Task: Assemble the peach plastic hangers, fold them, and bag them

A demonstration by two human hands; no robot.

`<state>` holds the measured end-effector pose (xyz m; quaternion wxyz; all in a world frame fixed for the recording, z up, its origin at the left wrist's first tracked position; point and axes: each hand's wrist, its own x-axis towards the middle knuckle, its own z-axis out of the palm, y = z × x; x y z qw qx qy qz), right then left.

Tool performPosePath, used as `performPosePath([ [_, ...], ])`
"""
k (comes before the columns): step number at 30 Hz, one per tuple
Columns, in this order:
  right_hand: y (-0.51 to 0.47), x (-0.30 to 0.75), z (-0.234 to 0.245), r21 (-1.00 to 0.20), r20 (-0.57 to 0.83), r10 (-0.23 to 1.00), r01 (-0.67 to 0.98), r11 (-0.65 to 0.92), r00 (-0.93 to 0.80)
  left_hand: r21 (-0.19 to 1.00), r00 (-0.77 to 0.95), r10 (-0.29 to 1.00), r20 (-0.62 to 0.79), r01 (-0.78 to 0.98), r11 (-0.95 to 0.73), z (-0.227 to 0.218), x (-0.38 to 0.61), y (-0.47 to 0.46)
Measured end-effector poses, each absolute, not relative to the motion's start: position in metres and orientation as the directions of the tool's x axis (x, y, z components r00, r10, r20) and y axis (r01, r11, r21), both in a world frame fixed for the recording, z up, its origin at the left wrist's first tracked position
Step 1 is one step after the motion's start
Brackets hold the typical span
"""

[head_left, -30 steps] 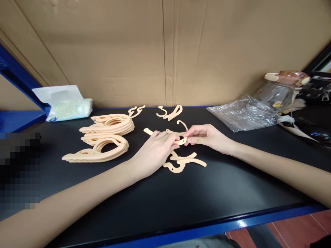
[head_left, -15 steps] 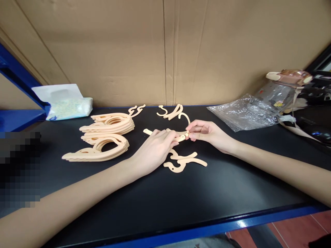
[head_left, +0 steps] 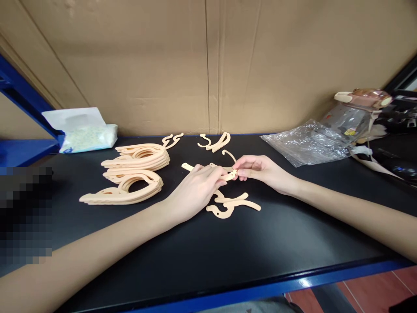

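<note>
Over the middle of the black table, my left hand [head_left: 200, 187] grips a beige plastic hanger arm [head_left: 186, 167]; its far end sticks out left of the knuckles and its near end shows past the fingertips. Thumb and fingers of my right hand [head_left: 254, 167] pinch the base of a slim beige hook [head_left: 230, 155], whose curved tip leans up and to the left. The hook's base touches the arm's right end; how they fit there is hidden by fingers. Just below lie loose curved hanger pieces [head_left: 224, 212], partly under my left hand.
Stacks of beige hanger pieces [head_left: 137, 163] lie on the left, with loose hooks [head_left: 174, 140] behind. More pieces [head_left: 221, 142] lie at the back middle. A tissue pack [head_left: 87, 137] stands back left. A clear plastic bag [head_left: 302, 141] and a bottle [head_left: 353, 117] are at right.
The hook in my right hand has tilted to the left and lower, and its base has come against the end of the hanger arm. My left hand has hardly moved.
</note>
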<state>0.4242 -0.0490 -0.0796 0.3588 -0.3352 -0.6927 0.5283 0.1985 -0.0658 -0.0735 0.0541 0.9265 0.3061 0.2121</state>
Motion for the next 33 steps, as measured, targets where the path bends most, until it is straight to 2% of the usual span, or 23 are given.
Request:
performPosePath([
  [10, -0.051, 0.424, -0.078, -0.974, 0.112, 0.791, 0.093, 0.209, -0.601, 0.244, 0.726, 0.589, 0.356, 0.537, -0.808, -0.074, 0.198, -0.066],
  [21, -0.055, 0.421, -0.079, -0.917, 0.166, 0.812, 0.216, 0.336, -0.56, 0.178, 0.761, 0.577, 0.298, 0.549, -0.816, -0.072, 0.198, -0.066],
  [28, -0.06, 0.42, -0.077, -0.854, 0.288, 0.811, 0.248, 0.458, -0.509, 0.153, 0.717, 0.608, 0.341, 0.595, -0.789, -0.072, 0.198, -0.066],
  [33, -0.065, 0.417, -0.077, -0.734, 0.378, 0.77, 0.34, 0.588, -0.515, 0.088, 0.683, 0.622, 0.383, 0.644, -0.76, -0.073, 0.199, -0.067],
])
